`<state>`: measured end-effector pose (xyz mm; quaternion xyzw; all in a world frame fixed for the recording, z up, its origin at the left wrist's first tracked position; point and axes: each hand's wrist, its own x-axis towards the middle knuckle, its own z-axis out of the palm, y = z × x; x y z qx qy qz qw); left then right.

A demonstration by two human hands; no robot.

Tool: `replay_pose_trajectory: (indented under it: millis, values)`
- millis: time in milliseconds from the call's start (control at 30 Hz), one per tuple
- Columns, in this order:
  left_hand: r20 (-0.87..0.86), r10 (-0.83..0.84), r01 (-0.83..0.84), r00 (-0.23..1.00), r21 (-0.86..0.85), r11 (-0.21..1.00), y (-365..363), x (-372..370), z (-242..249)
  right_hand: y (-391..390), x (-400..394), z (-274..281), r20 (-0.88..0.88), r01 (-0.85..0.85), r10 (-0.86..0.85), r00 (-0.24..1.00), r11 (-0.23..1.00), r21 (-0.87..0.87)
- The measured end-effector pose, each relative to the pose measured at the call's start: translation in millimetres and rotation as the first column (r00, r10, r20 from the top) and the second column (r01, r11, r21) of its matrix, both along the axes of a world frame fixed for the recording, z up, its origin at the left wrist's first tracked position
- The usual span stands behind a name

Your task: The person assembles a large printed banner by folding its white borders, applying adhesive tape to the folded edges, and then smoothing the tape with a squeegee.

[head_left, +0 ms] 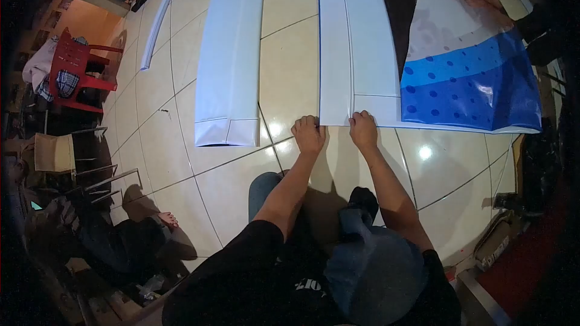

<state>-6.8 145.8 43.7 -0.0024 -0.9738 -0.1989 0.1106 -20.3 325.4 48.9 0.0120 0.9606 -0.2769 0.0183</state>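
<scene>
In the head view, a person crouches on a tiled floor (158,169), both bare hands at the near edge of a large printed sheet (376,54). The sheet lies on the tiles ahead and to the right, its left part turned over into a white band, its right part showing a blue dotted print, with white, brown and dark areas farther up.

The left hand (309,136) is at the band's near left corner, fingers curled over the edge. The right hand (364,131) is a little apart from it, fingers bent onto the same edge beside a lengthwise crease. Whether either hand pinches the material or only presses it cannot be told.

To the left of the sheet, well apart, lies a flat white folded length (230,54), and beyond it a thin white strip (162,19). A red chair (67,71) holds some cloth (41,71). Another person's bare foot (168,220) shows at lower left.
</scene>
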Motion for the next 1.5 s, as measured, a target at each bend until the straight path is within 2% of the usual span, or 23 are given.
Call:
replay_pose_trajectory:
  millis: [33,167,233,267,300,367,400,500,600,633,700,733,767,833,867,933,1000,1033,1100,1233,1300,1400,1500]
  values:
    - [-0.005,0.129,-0.128,0.992,0.089,0.988,3,5,0,-1,2,3,0.004,0.004,-0.004,1.0,1.0,-0.003]
    - [0.05,0.204,-0.208,0.978,0.118,0.971,0,4,-4,-3,1,5,0.042,-0.022,0.017,0.999,0.992,0.123]
    - [-0.014,-0.038,0.037,0.999,-0.053,0.998,-16,-1,2,-1,3,-1,0.047,-0.038,0.032,0.998,0.988,0.148]
    - [0.025,-0.141,0.143,0.99,-0.11,0.983,-19,-5,7,-1,4,-3,0.018,-0.051,0.049,0.999,0.984,0.172]
    - [0.025,-0.138,0.14,0.99,-0.11,0.984,-21,-5,10,-1,4,-5,-0.013,-0.066,0.07,0.997,0.979,0.195]
    - [0.041,-0.339,0.34,0.94,-0.183,0.922,-25,-11,16,1,4,-9,-0.01,-0.074,0.078,0.997,0.978,0.197]
    - [0.096,-0.363,0.375,0.927,-0.196,0.906,-25,-14,13,1,3,-7,0.0,-0.079,0.08,0.997,0.977,0.197]
    - [0.043,-0.4,0.401,0.915,-0.169,0.9,-25,-13,7,3,4,-6,-0.041,-0.107,0.12,0.992,0.966,0.236]
    - [0.08,-0.426,0.434,0.901,-0.161,0.887,-32,-13,16,2,5,-7,-0.069,-0.131,0.156,0.985,0.951,0.28]
    - [0.078,-0.428,0.435,0.9,-0.161,0.886,-31,-12,16,3,4,-10,-0.07,-0.128,0.154,0.986,0.951,0.281]
    - [-0.03,-0.289,0.286,0.957,-0.074,0.955,-31,-8,16,0,3,-13,-0.172,-0.119,0.172,0.97,0.953,0.28]
    - [0.057,-0.257,0.254,0.965,0.054,0.966,-34,-8,15,0,2,-15,-0.173,-0.114,0.167,0.971,0.954,0.277]
    - [0.061,-0.26,0.257,0.964,0.053,0.965,-37,-6,14,-1,2,-17,-0.175,-0.129,0.182,0.968,0.952,0.278]
    - [0.026,-0.15,0.148,0.988,0.058,0.987,-45,-1,10,-2,4,-18,-0.171,-0.145,0.197,0.965,0.951,0.273]
    - [0.105,-0.178,0.173,0.978,0.052,0.984,-46,-1,8,1,4,-16,-0.216,-0.154,0.204,0.955,0.961,0.229]
    - [0.092,-0.219,0.218,0.971,0.019,0.976,-32,-8,10,1,1,-11,-0.268,-0.162,0.208,0.941,0.97,0.182]
    - [0.073,-0.296,0.294,0.952,0.03,0.955,-5,-12,22,0,2,-7,-0.206,-0.177,0.21,0.956,0.97,0.164]
    - [0.088,-0.315,0.321,0.945,-0.06,0.945,8,-16,19,-1,2,-8,-0.208,-0.177,0.21,0.955,0.97,0.167]
    - [0.067,-0.342,0.347,0.937,-0.078,0.935,22,-24,14,0,2,-10,-0.168,-0.189,0.221,0.961,0.965,0.184]
    - [0.171,-0.316,0.341,0.933,-0.148,0.928,17,-23,3,-2,4,-11,-0.183,-0.173,0.197,0.963,0.975,0.138]
    - [0.218,-0.312,0.348,0.925,-0.149,0.926,11,-21,0,-7,6,-9,-0.163,-0.049,0.075,0.984,0.986,0.16]
    - [0.162,-0.301,0.323,0.94,-0.132,0.937,11,-19,-5,-8,8,-4,-0.106,0.001,0.019,0.994,0.983,0.184]
    - [0.183,-0.305,0.33,0.934,-0.119,0.937,9,-19,-3,-3,11,-8,-0.141,-0.037,0.062,0.988,0.984,0.173]
